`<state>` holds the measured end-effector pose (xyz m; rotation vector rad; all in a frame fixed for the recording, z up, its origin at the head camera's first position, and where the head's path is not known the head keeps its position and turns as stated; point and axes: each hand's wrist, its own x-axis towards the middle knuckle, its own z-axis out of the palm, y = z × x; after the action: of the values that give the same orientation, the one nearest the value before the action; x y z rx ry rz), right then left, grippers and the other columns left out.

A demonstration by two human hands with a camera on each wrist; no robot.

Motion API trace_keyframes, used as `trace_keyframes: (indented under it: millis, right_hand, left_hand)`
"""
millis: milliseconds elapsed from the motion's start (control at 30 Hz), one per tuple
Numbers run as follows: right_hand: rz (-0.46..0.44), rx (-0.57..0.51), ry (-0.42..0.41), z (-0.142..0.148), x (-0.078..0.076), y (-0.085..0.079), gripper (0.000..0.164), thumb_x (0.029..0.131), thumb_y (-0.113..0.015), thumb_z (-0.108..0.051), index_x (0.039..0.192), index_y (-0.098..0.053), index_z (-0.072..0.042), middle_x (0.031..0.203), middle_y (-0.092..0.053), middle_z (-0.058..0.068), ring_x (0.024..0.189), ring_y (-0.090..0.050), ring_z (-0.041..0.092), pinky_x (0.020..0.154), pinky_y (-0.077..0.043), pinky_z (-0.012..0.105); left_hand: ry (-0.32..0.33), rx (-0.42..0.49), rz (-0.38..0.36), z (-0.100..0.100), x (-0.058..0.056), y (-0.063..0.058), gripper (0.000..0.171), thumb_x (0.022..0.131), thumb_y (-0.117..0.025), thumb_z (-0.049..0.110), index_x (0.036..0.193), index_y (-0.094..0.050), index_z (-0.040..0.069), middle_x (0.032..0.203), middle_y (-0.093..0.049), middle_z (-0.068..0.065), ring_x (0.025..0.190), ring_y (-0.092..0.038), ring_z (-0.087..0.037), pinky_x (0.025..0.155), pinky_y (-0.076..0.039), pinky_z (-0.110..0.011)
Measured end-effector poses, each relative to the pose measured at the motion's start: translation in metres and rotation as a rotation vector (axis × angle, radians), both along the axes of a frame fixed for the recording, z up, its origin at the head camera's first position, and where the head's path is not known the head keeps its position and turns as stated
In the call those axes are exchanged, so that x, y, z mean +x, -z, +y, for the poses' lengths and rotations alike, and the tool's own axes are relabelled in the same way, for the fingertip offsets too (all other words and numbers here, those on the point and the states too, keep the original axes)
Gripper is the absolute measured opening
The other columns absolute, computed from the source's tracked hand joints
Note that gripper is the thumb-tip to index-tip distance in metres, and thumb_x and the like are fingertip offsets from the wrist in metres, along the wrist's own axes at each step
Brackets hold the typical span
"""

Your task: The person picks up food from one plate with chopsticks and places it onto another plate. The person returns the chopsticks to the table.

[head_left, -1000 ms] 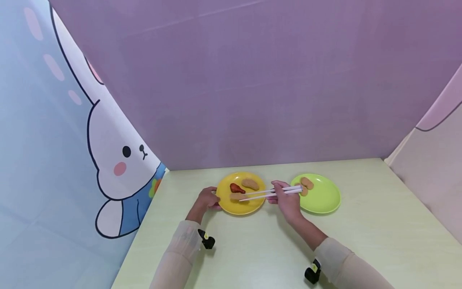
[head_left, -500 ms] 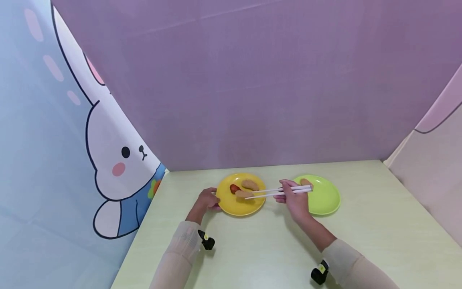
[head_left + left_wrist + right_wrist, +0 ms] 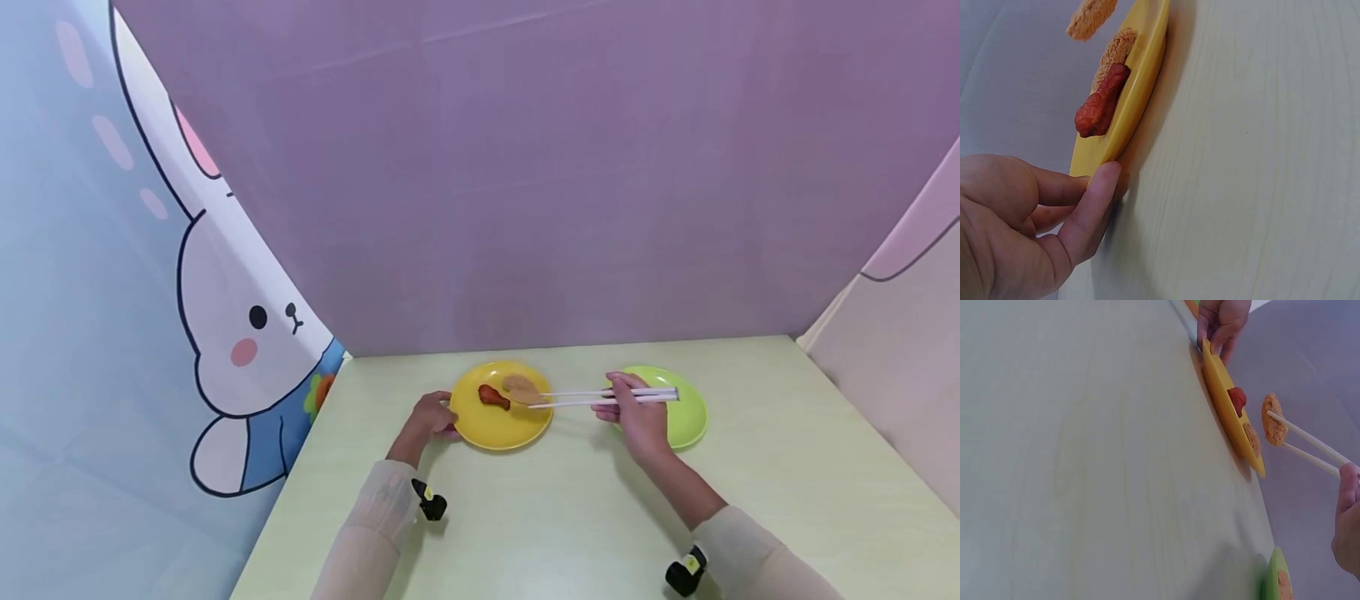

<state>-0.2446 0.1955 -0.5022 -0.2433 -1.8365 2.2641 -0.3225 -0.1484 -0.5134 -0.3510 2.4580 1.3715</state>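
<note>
My left hand [image 3: 433,414] pinches the left rim of a yellow plate [image 3: 497,431]; the thumb shows at the edge in the left wrist view. A red-brown drumstick [image 3: 492,397] and a breaded nugget [image 3: 1120,47] lie on this plate. My right hand [image 3: 637,421] holds a pair of white chopsticks [image 3: 660,395]. Between their tips is a second breaded nugget [image 3: 1274,420], lifted clear of the yellow plate. In the head view it overlaps the nugget lying behind it.
A green plate [image 3: 688,414] stands to the right, partly hidden behind my right hand. Part of a nugget [image 3: 1284,586] on it shows in the right wrist view. A purple wall [image 3: 525,183] rises behind the pale table [image 3: 540,517].
My right hand has moved right, carrying the nugget in the chopsticks up from the yellow plate toward its right side. The drumstick shows fully again. My left hand stays on the rim.
</note>
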Motion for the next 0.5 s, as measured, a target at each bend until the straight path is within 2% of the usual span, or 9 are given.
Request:
trace_keyframes:
  millis: [100, 233, 333, 500]
  right_hand:
    - [-0.016, -0.029, 0.010, 0.006, 0.002, -0.001, 0.027, 0.104, -0.058, -0.024, 0.120, -0.067, -0.004, 0.085, -0.073, -0.004, 0.067, -0.075, 0.013, 0.067, -0.065, 0.028]
    - [-0.015, -0.087, 0.028, 0.015, 0.003, -0.002, 0.015, 0.103, -0.060, -0.023, 0.109, -0.071, -0.014, 0.082, -0.074, -0.004, 0.065, -0.075, 0.012, 0.065, -0.065, 0.028]
    - [-0.002, -0.122, 0.031, 0.022, 0.005, -0.003, 0.012, 0.103, -0.060, -0.022, 0.102, -0.072, -0.019, 0.083, -0.075, -0.003, 0.064, -0.074, 0.011, 0.063, -0.065, 0.027]
    - [0.009, -0.152, 0.038, 0.035, 0.008, -0.004, 0.011, 0.102, -0.062, -0.023, 0.104, -0.072, -0.017, 0.088, -0.078, -0.001, 0.065, -0.075, 0.012, 0.062, -0.064, 0.027]
  left_hand:
    - [-0.011, 0.001, -0.007, 0.000, -0.001, 0.001, 0.057, 0.090, -0.064, -0.006, 0.144, -0.053, 0.004, 0.097, -0.071, -0.017, 0.067, -0.069, -0.016, 0.064, -0.065, -0.031]
    - [-0.024, -0.010, -0.024, 0.001, -0.004, 0.003, 0.057, 0.090, -0.065, -0.005, 0.145, -0.053, 0.006, 0.098, -0.070, -0.016, 0.068, -0.069, -0.016, 0.063, -0.065, -0.030]
    - [-0.029, -0.025, -0.034, 0.000, -0.006, 0.004, 0.057, 0.090, -0.066, -0.004, 0.145, -0.053, 0.007, 0.098, -0.070, -0.015, 0.069, -0.069, -0.016, 0.062, -0.065, -0.029]
    - [-0.023, -0.027, -0.035, -0.001, -0.007, 0.005, 0.058, 0.090, -0.065, -0.003, 0.146, -0.053, 0.007, 0.098, -0.070, -0.015, 0.069, -0.069, -0.016, 0.061, -0.064, -0.028]
